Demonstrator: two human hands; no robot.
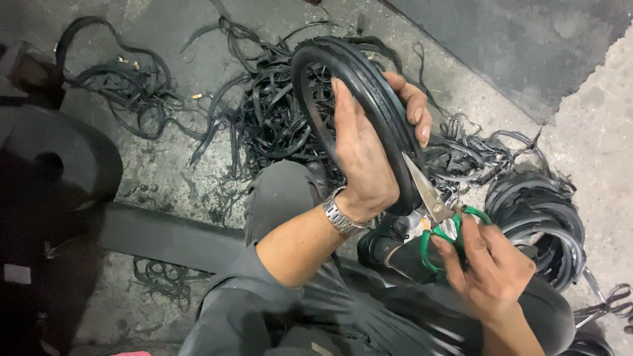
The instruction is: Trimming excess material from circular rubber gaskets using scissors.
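Tyre, a small black rubber ring, stands upright at centre frame above the person's knee. Behind and left of it, black rubber strips lie tangled on the concrete floor. The left hand wraps the tyre's lower right arc, palm pressed on the near side, fingertips curled over the far rim. Just right, green-handled scissors sit in the right hand, fingers through the loops, blades part open with the tip at the tyre's edge. This looks like trimming; the next snip seems to need the blades seated squarely on the edge, clear of the left palm.
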